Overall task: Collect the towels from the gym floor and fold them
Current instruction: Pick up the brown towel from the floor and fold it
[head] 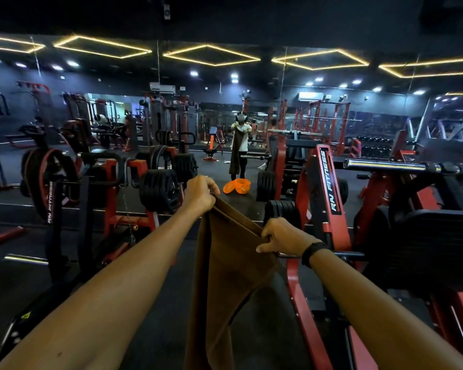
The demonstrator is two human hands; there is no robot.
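A long brown towel hangs in front of me, folded lengthwise, its lower end dropping out of view at the bottom. My left hand pinches its top edge at the far corner. My right hand grips the near corner of the same edge, a black band on its wrist. Both arms are stretched out forward. The mirror wall ahead shows a person holding the same towel up.
An orange basket and its lid lie on the dark floor ahead, by the mirror. Red and black weight machines stand close on the left and right. A chrome bar juts out at the right.
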